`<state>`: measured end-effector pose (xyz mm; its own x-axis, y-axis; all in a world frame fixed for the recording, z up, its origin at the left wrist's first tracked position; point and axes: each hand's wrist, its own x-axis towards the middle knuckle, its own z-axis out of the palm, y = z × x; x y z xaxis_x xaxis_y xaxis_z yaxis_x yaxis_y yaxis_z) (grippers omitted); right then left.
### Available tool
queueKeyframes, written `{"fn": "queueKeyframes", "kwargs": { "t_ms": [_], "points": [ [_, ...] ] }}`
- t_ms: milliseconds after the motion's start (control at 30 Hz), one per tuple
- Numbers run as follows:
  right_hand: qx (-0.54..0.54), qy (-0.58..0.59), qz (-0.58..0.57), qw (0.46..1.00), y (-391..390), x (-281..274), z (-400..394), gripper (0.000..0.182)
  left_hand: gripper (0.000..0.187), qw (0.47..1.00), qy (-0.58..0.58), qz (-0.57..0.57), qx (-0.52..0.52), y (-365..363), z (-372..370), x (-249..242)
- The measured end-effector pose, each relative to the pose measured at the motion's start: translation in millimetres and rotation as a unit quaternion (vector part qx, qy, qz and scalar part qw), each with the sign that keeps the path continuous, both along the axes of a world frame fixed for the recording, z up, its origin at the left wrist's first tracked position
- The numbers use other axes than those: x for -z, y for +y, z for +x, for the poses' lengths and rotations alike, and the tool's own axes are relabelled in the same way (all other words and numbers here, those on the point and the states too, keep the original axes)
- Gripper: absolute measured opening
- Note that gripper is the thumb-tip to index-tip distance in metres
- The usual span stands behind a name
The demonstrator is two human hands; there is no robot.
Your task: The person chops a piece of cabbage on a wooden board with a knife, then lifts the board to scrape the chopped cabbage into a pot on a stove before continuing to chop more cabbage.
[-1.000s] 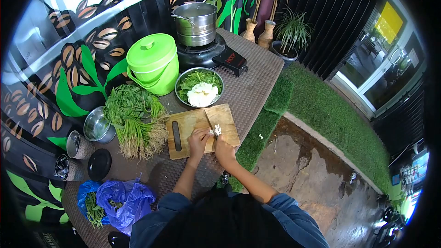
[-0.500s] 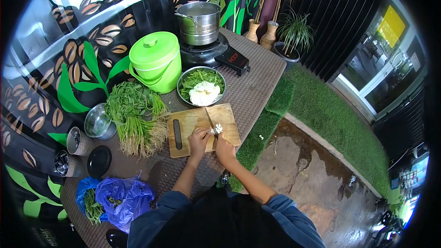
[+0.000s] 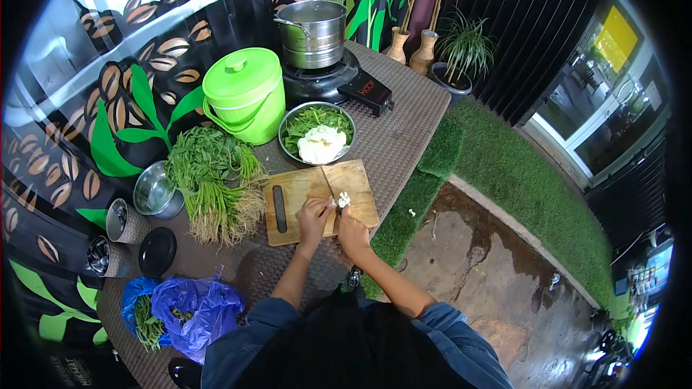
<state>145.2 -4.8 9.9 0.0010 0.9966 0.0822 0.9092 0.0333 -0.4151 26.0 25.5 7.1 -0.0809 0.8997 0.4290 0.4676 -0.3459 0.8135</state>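
Observation:
On the wooden cutting board (image 3: 293,191), my right hand (image 3: 353,233) grips a knife (image 3: 330,181) whose thin blade points away from me. My left hand (image 3: 314,217) is closed in a pinch at the left side of the blade, on a small white piece mostly hidden by the fingers. Small chopped white pieces (image 3: 344,199) lie just right of the knife. Beyond the board stands a metal bowl (image 3: 352,145) with cut greens (image 3: 317,117) and a white mass (image 3: 321,144), whose kind I cannot make out.
Left of the board lies a rooted bunch of greens (image 3: 216,184). Behind are a green lidded bucket (image 3: 245,97) and a steel pot (image 3: 312,36) on a black stove (image 3: 317,86). A glass bowl (image 3: 156,191), black lid (image 3: 157,252) and blue plastic bag (image 3: 202,313) sit leftward. The table edge (image 3: 414,167) is at right.
The view has shifted very slightly. Both hands stay at nearly the same place on the board, with the knife still in my right hand.

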Motion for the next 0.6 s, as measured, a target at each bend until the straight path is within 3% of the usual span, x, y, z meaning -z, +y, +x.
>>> {"fn": "queueKeyframes", "kwargs": {
  "t_ms": [167,267,367,600],
  "points": [
    [-0.075,0.031,-0.022,0.996,13.8,-19.6,23.6,0.032,0.024,1.000,0.011,0.020,-0.006,2.3,0.7,9.5],
    [-0.046,0.016,-0.035,0.998,1.6,-31.5,15.9,0.026,0.023,1.000,0.017,0.010,-0.011,1.5,0.7,8.7],
    [-0.019,-0.014,0.022,0.999,-10.2,4.8,6.1,0.026,0.023,1.000,0.018,0.015,-0.014,0.5,2.0,4.6],
    [-0.046,0.034,-0.082,0.995,12.7,-28.2,26.4,0.025,0.021,1.000,0.021,0.015,-0.007,-1.2,1.3,2.5]
  ]
}}
